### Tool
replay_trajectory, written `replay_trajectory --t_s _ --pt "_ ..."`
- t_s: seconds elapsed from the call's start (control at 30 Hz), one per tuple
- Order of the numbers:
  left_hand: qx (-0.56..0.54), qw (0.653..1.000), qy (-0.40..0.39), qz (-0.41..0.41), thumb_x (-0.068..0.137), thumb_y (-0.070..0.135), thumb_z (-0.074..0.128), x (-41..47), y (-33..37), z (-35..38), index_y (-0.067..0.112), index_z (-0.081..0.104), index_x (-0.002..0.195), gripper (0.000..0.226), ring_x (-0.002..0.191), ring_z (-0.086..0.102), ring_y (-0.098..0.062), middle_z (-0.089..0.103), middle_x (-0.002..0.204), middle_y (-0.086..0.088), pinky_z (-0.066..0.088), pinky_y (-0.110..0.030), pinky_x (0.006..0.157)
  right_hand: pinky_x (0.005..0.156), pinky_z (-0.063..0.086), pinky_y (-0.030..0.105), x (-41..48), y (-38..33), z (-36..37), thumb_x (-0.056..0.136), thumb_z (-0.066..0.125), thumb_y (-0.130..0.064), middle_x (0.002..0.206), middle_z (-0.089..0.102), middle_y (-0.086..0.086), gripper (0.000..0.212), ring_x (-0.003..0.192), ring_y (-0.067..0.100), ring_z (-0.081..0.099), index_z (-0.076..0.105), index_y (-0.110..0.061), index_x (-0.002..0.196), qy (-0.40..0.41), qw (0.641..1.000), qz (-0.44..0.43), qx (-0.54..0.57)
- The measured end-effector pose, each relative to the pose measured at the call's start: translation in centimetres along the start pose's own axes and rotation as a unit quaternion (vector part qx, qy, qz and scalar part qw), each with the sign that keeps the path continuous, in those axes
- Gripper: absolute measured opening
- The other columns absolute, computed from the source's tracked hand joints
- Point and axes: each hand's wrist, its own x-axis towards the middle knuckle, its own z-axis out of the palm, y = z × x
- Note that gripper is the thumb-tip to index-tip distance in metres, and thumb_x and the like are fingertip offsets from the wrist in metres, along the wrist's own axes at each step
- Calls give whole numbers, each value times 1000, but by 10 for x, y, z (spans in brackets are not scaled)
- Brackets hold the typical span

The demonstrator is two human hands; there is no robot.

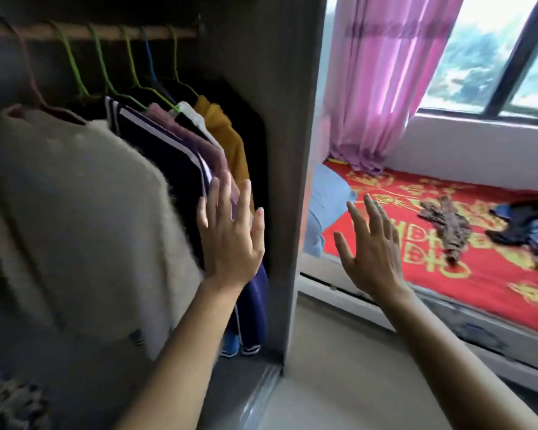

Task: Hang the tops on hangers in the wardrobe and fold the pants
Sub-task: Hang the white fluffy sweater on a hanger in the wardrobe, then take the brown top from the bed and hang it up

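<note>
Several tops hang on wire hangers from the wardrobe rail: a cream fuzzy top nearest me, then a navy striped jacket, a mauve top and a mustard top. My left hand is flat, fingers apart, in front of the hanging tops' edges, holding nothing. My right hand is raised with spread fingers outside the wardrobe, toward the bed, empty. On the red bedspread lie a brown patterned garment and a dark and blue heap of clothes.
The wardrobe's grey side panel stands between my hands. A folded light-blue item lies at the bed's near corner. A pink curtain hangs by the window. Patterned fabric shows at the bottom left.
</note>
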Motion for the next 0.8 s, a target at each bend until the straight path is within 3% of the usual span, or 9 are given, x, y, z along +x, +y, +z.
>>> replay_trajectory --t_s 0.13,0.37,0.6,0.8 --pt "-72 990 -121 -6 101 42 38 -53 70 45 17 40 150 55 150 18 -28 24 161 -13 19 -52 118 119 20 53 -56 71 -20 96 47 -50 166 12 13 70 152 33 13 31 -17 155 -9 995 89 -36" --pt "-145 952 -268 18 98 50 31 -85 226 129 22 28 154 63 151 10 -29 14 164 -9 14 -57 118 120 16 54 -133 218 -65 96 54 -51 166 7 14 76 152 34 9 23 -19 158 -35 976 200 -79" --pt "-192 909 -354 104 97 50 36 -124 402 209 26 23 155 65 151 8 -29 9 165 -8 12 -56 117 121 13 54 -192 368 -121 94 55 -51 167 0 13 81 153 33 3 18 -20 159 -49 948 293 -116" --pt "-197 890 -391 126 95 55 35 -130 473 270 27 25 155 67 151 6 -27 10 165 -6 10 -56 118 122 9 53 -208 460 -135 95 55 -50 167 -4 13 83 153 33 1 13 -20 160 -60 924 357 -120"
